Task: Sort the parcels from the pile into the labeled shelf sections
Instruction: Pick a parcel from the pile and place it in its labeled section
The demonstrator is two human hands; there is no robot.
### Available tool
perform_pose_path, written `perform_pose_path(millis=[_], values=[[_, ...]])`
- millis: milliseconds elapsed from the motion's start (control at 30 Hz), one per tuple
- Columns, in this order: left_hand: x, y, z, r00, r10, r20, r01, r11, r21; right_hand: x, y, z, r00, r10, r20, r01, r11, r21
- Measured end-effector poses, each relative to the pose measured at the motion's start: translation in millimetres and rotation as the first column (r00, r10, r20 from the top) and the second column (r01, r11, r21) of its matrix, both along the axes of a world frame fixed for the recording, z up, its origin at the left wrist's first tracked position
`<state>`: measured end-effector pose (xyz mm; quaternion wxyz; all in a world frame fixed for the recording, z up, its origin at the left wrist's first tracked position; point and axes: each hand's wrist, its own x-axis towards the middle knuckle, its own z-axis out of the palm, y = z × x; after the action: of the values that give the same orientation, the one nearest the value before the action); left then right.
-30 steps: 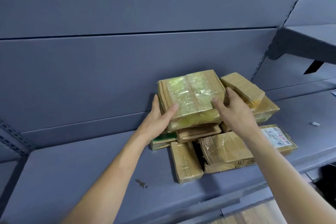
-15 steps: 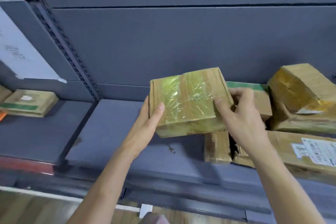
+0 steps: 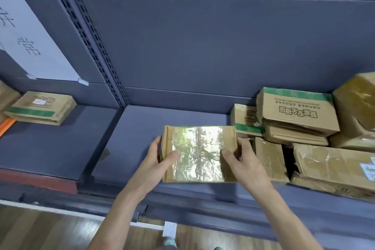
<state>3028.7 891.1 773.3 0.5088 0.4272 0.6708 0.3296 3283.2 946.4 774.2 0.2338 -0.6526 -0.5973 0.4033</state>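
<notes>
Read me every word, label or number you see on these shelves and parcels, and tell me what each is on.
White sheet on the left back panel: large handwritten characters, tilted, cut off, unreadable.
Green-striped box on the pile: bold upside-down print, not legible.
Parcel on the left shelf: small label, blurred.
Big parcel at right: sticker cut off, unreadable.
No text on the held parcel, only glossy tape.

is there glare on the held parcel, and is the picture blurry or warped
Head view: strong glare whitens the clear tape on the parcel, veiling the cardboard beneath; head view: wide-angle distortion bends the slotted upright; head view: print on the green-striped box is fairly sharp, little blur.
</notes>
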Motion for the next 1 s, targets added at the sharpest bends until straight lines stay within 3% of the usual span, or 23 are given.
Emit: perform_pose_path(millis=[267,400,533,667,767,867,1000], values=[[-25,23,-14,0.999,0.0,-0.05,-0.001,1.0,-0.022,-31,0,-1,0.989,-0.063,0.13,0.081,0.987,-0.135],[-40,28,-1,0.995,0.096,0.001,-0.096,0.994,0.058,-45,-14,17,0.99,-0.141,-0.001,0.141,0.99,-0.013],[-53,23,16,0.997,0.075,-0.017,-0.072,0.986,0.149,-60,-26,26,0.96,-0.209,-0.184,0.224,0.972,0.064],[-47,17,7,0.997,0.029,-0.07,-0.016,0.983,0.185,-69,-33,18,0.977,-0.182,-0.113,0.184,0.983,0.011],[-41,12,3,0.996,0.055,-0.075,-0.045,0.99,0.131,-68,-34,16,0.981,-0.181,-0.072,0.18,0.983,-0.017],[-40,4,4,0.998,0.058,-0.035,-0.055,0.997,0.062,-66,-38,16,0.976,-0.198,-0.096,0.192,0.979,-0.069],[-45,0,2,0.998,0.066,-0.006,-0.065,0.99,0.126,-69,-44,16,0.948,-0.262,-0.179,0.255,0.965,-0.061]])
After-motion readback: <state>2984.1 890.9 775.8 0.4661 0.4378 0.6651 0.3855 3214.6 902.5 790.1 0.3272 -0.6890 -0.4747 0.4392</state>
